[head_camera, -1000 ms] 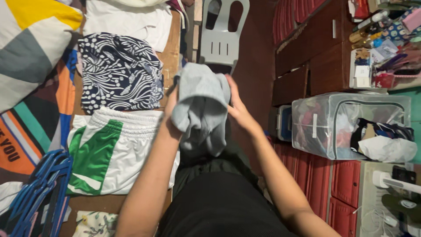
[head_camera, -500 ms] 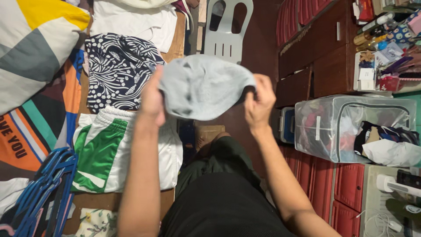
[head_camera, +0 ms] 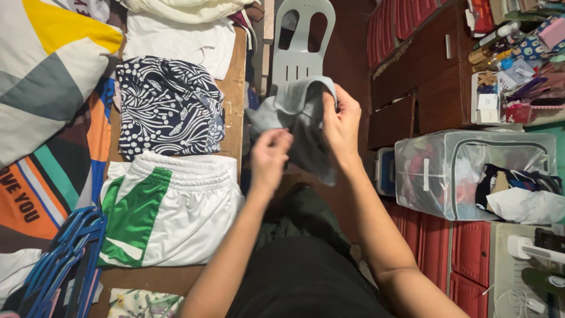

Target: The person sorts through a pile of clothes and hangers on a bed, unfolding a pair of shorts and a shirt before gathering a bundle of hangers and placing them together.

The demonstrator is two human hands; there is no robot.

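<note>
A small grey garment (head_camera: pixel 297 112) hangs in front of me above my lap. My right hand (head_camera: pixel 341 126) grips its upper right edge, fingers closed on the cloth. My left hand (head_camera: pixel 269 159) is at the garment's lower left side, fingers bent and touching the fabric; whether it pinches the cloth I cannot tell. To the left, on a wooden board (head_camera: pixel 235 88), lie folded white shorts with green panels (head_camera: pixel 168 209) and a folded navy and white patterned piece (head_camera: pixel 168 106).
A white plastic chair (head_camera: pixel 301 44) stands ahead. A clear storage box with clothes (head_camera: pixel 471 171) sits at right below a brown drawer chest (head_camera: pixel 421 76). Blue hangers (head_camera: pixel 56 265) lie at the lower left. White folded cloth (head_camera: pixel 176 38) lies further up the board.
The grey garment was stretched wide between both hands; now it hangs bunched from my right hand. My left hand has dropped down and moved right toward the cloth's lower part.
</note>
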